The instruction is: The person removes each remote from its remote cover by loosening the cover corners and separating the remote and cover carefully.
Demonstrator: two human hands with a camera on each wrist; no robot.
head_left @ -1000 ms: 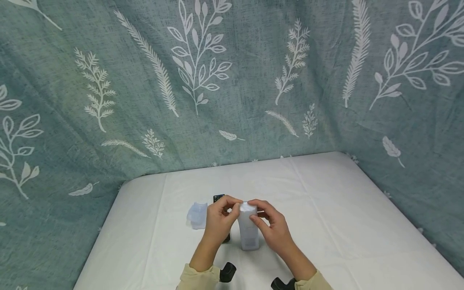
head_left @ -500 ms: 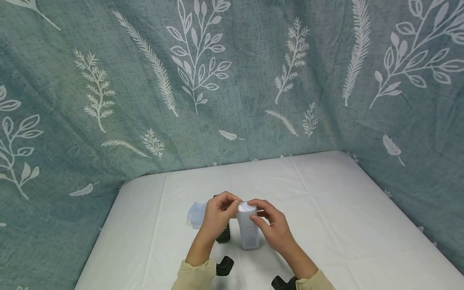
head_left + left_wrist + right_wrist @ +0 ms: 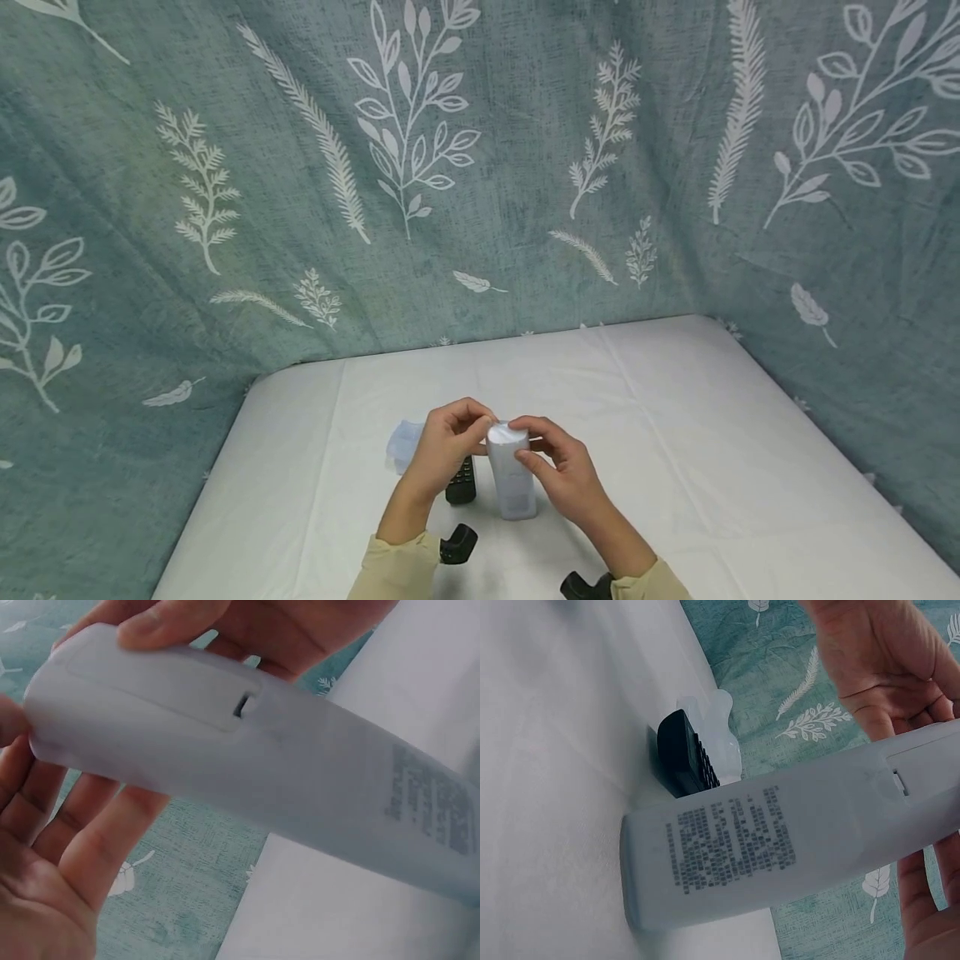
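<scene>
A white remote control (image 3: 512, 483), which looks wrapped in a frosted clear sleeve, stands on end on the white cloth. Its back, with a battery cover (image 3: 157, 682) and a block of small print (image 3: 731, 840), shows in the wrist views. My left hand (image 3: 442, 450) pinches the top left edge between thumb and fingers. From the right, my right hand (image 3: 566, 475) grips the upper end, its thumb on the near face. A black remote control (image 3: 461, 483) lies left of the white one, partly behind my left hand.
A pale blue translucent sleeve (image 3: 402, 446) lies on the table (image 3: 637, 467) left of the black remote control. Green leaf-patterned fabric (image 3: 510, 167) hangs behind the table and along both sides. Black camera mounts (image 3: 459, 544) sit at the wrists.
My left hand and the top of the white remote control have shifted slightly left. More of the black remote control now shows below my left hand. My right hand keeps its hold.
</scene>
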